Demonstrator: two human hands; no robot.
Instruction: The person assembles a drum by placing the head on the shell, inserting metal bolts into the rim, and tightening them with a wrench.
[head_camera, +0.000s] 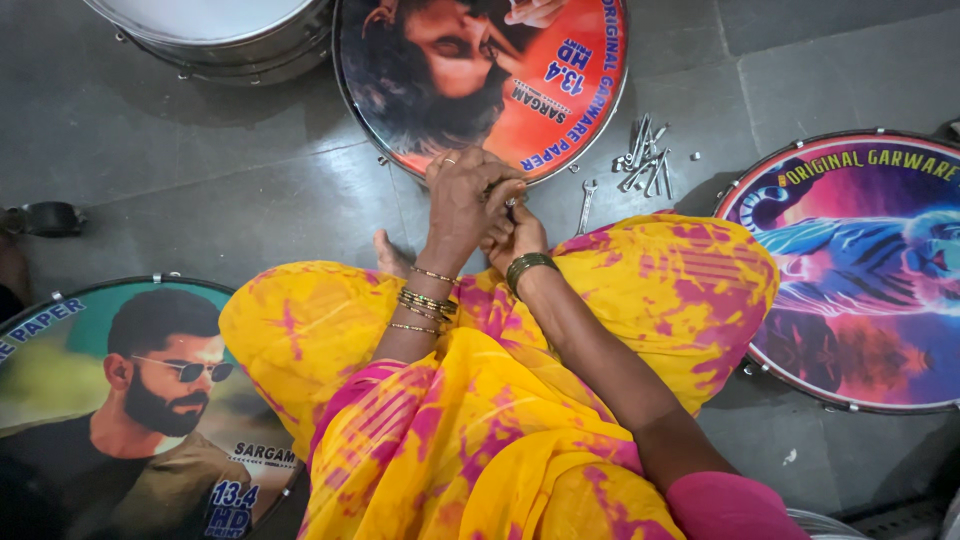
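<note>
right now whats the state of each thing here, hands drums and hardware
left hand: closed over the red drum's near rim
right hand: pressed against the left hand, fingers curled at the rim
red drum: flat on the floor, printed skin up
bolts: loose in a pile on the floor
spanner: lying on the floor, unheld
purple drum: flat, skin up
green drum: flat, skin up

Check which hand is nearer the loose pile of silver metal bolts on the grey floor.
Right. The right hand sits left of the silver metal bolts, on their side of the clasped pair. The left hand lies further left, at the red printed drum head rim.
</note>
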